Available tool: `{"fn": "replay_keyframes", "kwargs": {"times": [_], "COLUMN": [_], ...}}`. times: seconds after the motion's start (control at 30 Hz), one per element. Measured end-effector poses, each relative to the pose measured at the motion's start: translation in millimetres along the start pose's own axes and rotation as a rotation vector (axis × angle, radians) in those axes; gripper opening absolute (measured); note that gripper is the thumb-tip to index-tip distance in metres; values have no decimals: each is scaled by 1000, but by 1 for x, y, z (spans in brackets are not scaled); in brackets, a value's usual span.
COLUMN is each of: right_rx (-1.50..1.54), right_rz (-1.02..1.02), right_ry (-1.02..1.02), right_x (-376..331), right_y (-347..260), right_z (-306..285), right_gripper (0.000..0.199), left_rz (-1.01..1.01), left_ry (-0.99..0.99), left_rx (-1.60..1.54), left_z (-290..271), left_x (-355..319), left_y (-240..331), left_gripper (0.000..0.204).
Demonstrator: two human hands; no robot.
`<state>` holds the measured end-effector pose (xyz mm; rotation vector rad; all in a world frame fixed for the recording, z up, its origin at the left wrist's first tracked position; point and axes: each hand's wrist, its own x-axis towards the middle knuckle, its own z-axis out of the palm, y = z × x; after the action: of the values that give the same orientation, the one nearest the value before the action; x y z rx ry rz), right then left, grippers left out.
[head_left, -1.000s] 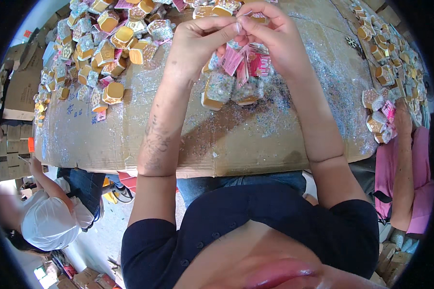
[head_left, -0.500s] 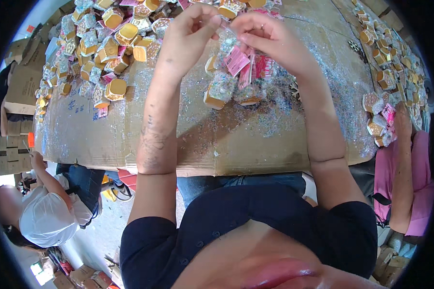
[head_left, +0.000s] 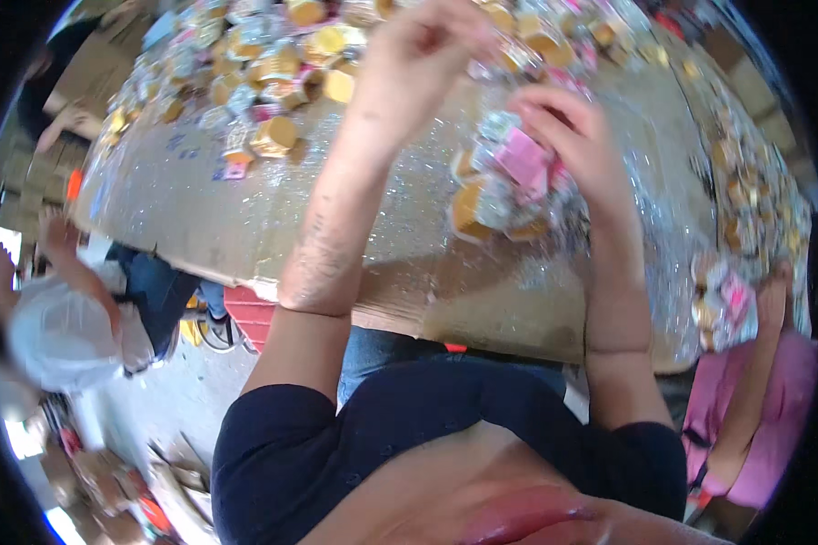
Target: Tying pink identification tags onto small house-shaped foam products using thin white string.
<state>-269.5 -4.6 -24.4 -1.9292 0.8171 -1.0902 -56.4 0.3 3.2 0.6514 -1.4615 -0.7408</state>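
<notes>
Reaching over the far part of the cardboard-covered table, my left hand (head_left: 434, 41) is close to the big pile of ornaments; its fingers are smeared by motion, so what they hold does not show. My right hand (head_left: 568, 136) is curled, thumb and fingers together, right above a small cluster of ornaments. Whatever is between those fingers is hidden or too small to name. The cluster has gold-bottomed, faceted ornaments (head_left: 472, 211) with whitish glittery tops. Pink tags (head_left: 523, 162) lie on top of them, partly beneath my right hand.
A large heap of similar ornaments (head_left: 277, 68) spreads along the far side. More ornaments (head_left: 745, 195) lie along the right edge, by a co-worker's hand (head_left: 773, 295). Loose glitter covers the cardboard tabletop (head_left: 409, 263). Another person (head_left: 64, 327) in white is at the left.
My hands have drawn apart: the left is farther away, the right lower over the cluster. The view has shifted, so the cluster appears farther right.
</notes>
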Motion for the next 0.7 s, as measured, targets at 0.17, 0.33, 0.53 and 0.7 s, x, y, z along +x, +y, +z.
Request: {"fn": "replay_keyframes", "kwargs": {"times": [0.17,0.33,0.53,0.7], "right_rx": [210,65,80,222], "right_rz": [168,127,-113,-298], "right_ry": [25,-434,-510,-262], "right_x": [7,73,300,414], "right_y": [-34,-54,-123,-201], "right_z": [17,58,218,316], "right_gripper": [14,16,19,29], "left_rz": [-77,-336,-310,-265], "left_ry": [-29,227,532,565], "left_rx": [332,697,1194,1166], "left_z": [-35,-99,-122,-131], "left_x": [-57,-149,-199,-202], "left_y": [32,8,-50,-58], "left_gripper": [32,51,70,63]}}
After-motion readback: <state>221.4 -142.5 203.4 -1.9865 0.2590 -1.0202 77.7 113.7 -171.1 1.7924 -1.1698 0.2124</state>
